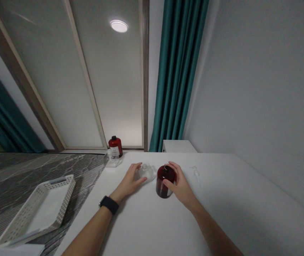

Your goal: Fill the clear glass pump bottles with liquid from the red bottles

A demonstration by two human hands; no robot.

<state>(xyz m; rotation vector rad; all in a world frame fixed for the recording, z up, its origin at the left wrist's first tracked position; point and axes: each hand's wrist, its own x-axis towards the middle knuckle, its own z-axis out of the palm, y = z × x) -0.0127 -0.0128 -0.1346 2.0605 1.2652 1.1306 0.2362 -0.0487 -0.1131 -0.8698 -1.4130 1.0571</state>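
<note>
My right hand [180, 185] is wrapped around the side of a dark red-brown bottle [163, 188], its thumb across the front. The bottle stands upright on the white table [152, 227], and its top looks uncapped. Just left of it lies a clear plastic piece [148, 172], see-through and hard to make out. My left hand [130, 181], with a black watch on the wrist, reaches beside this piece. Its thumb and fingers are spread apart; whether they touch the plastic I cannot tell. Right of the bottle lies a small whitish, pump-like piece [196, 174].
At the table's far left corner stand a second red bottle [115, 146] with a black cap and a clear plastic container [111, 161]. A white perforated basket [66, 199] sits lower, left of the table. A wall [269, 106] runs along the right.
</note>
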